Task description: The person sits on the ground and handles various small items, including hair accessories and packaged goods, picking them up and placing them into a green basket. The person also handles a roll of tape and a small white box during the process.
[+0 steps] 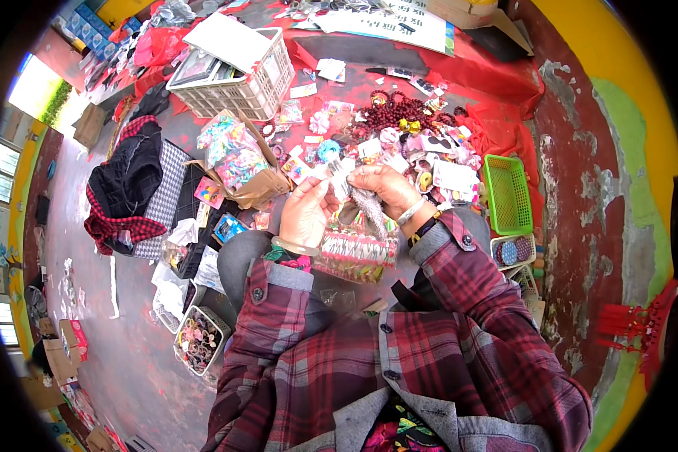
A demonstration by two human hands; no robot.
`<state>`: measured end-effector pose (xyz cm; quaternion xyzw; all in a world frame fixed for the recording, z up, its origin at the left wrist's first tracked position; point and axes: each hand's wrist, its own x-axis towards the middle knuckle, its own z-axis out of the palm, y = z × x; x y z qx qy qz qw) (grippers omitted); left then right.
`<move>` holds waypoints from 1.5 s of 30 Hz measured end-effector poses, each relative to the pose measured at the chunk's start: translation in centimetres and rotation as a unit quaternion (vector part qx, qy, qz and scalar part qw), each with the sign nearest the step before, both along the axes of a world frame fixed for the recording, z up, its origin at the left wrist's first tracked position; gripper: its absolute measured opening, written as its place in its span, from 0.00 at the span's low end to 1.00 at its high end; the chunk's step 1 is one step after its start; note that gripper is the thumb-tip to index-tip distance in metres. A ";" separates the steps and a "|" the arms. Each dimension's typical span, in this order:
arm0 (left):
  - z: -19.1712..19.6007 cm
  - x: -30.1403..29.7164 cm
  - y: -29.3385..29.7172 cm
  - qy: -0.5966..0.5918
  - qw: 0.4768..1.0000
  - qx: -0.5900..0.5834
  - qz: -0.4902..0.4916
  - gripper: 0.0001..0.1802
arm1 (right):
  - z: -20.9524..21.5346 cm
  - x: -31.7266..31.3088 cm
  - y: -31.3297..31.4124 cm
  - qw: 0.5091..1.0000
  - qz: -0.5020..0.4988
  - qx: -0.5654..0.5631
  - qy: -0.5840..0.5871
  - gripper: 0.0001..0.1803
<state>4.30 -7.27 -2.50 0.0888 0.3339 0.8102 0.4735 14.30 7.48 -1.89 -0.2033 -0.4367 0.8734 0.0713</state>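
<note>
Both my hands are raised in front of my lap, close together. My left hand (306,215) pinches the edge of a small clear plastic bag (340,179) between thumb and fingers. Just right of it, my right hand (388,190) is closed on a grey, fuzzy fabric piece (369,207) that hangs down below the fingers. The bag and the fabric piece meet between the hands; whether one is inside the other I cannot tell. Under them, between my knees, is a clear-wrapped pack with red and white rows (358,252).
Ahead lies a pile of hair accessories (441,162) with dark red beads (395,111). A green basket (508,196) stands right. At left are a cardboard box of colourful packets (260,184), a white crate (267,83), a dark jacket (128,177) and a basket of hair ties (222,328).
</note>
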 end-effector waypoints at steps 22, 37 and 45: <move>-1.1 1.1 1.0 0.110 0.970 -0.083 0.201 0.10 | -0.2 -0.2 -0.9 0.991 0.009 0.134 -0.020 0.08; -2.1 1.7 1.0 0.113 0.968 -0.108 0.197 0.07 | -0.2 -0.3 -0.8 0.985 -0.022 0.165 -0.033 0.09; -3.4 1.1 0.8 0.106 0.974 -0.074 0.187 0.07 | -0.1 -0.2 -1.0 0.990 -0.011 0.125 -0.061 0.08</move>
